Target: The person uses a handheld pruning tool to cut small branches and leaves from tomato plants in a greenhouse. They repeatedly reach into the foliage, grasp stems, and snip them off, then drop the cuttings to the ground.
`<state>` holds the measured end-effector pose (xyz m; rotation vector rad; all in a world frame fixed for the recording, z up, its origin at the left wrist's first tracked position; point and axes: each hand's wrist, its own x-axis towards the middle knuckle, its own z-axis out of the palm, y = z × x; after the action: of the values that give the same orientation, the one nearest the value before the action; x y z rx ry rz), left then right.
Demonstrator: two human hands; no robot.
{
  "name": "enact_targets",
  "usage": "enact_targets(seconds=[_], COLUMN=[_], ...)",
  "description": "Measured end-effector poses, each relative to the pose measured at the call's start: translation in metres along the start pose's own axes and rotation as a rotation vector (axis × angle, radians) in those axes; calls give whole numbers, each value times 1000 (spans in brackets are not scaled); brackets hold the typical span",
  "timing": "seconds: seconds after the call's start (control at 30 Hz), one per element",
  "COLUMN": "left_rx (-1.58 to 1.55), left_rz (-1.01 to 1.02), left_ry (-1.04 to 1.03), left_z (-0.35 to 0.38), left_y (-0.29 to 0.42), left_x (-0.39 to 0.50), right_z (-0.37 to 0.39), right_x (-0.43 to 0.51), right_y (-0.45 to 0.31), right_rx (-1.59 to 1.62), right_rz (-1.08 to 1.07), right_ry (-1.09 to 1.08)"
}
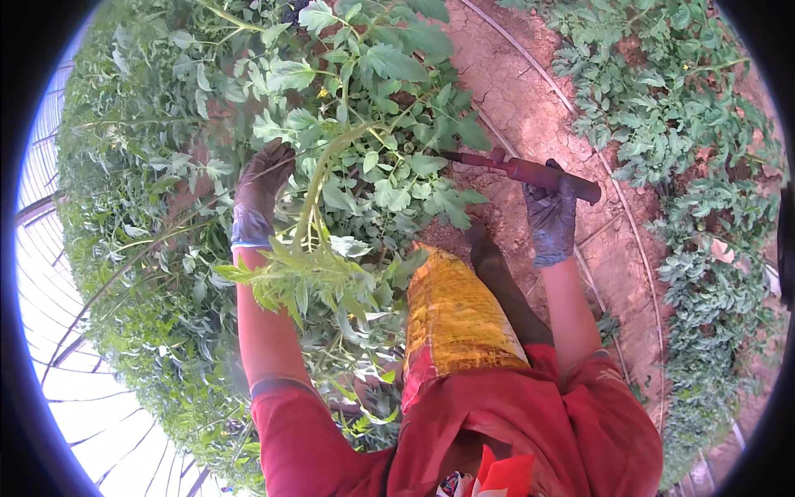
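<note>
My left hand (264, 180), in a stained bluish glove, is among the tomato foliage at left of centre, with a thin strand running by its fingers. Whether it grips the strand is unclear. A thick bent tomato stem (320, 177) stands just right of it. My right hand (551, 211), gloved too, is closed around the cylindrical handle of a dark red hand-held tool (540, 175). The tool's narrow black tip points left into the leaves of the tomato plant (385, 186). A small yellow flower (322, 92) shows higher on the plant.
Cracked reddish soil (509, 81) forms a path right of the plant, with thin hoses (627, 211) along it. Another row of tomato plants (702, 186) grows at the right. A yellow printed sack (459, 310) covers my lap. Dense foliage and the greenhouse frame (46, 208) lie left.
</note>
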<state>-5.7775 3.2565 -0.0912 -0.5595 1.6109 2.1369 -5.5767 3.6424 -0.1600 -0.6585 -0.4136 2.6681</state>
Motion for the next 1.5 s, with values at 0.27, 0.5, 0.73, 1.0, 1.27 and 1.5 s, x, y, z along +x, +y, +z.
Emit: enact_targets(seconds=[0.27, 0.5, 0.73, 1.0, 1.27, 1.5], left_rx=[430, -226, -138, -32, 57, -123], left_rz=[-141, -106, 29, 127, 212, 197], left_ry=[204, 129, -241, 39, 61, 30], left_z=[30, 53, 49, 62, 58, 63], left_y=[-25, -53, -70, -79, -102, -99], left_x=[104, 86, 75, 50, 52, 48], right_z=[-2, 20, 46, 41, 36, 33], right_x=[92, 136, 165, 156, 131, 126], right_y=[22, 58, 84, 85, 85, 99], right_rx=[-118, -180, -160, -230, -273, -292], right_rz=[13, 47, 143, 123, 97, 109], right_ry=[19, -96, -162, -179, -189, -204])
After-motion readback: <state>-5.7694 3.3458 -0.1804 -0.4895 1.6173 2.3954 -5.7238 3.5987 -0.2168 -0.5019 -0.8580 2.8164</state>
